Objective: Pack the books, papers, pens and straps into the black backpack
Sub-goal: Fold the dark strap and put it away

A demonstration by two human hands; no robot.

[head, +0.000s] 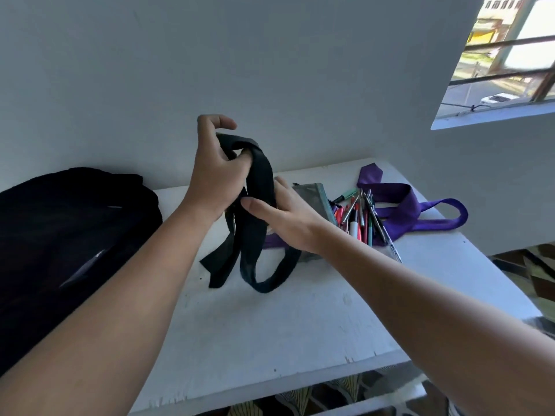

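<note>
At the far left, the soft black fabric backpack (69,223) lies on the white painted tabletop (300,319), pressed against the wall and running past the table's left side. Bare tabletop lies between it and the long black woven strap (258,187), held up above the table. The left hand (216,172) has fingers curled round the strap's top fold; the right hand (279,217) touches it lower with fairly straight fingers. The strap's loops hang down to the surface. Right of that sit a grey mesh pencil pouch (315,199), loose coloured pens (359,217) and a purple woven strap (408,211) reaching the table's right edge. The front edge is chipped, with open surface before it.
</note>
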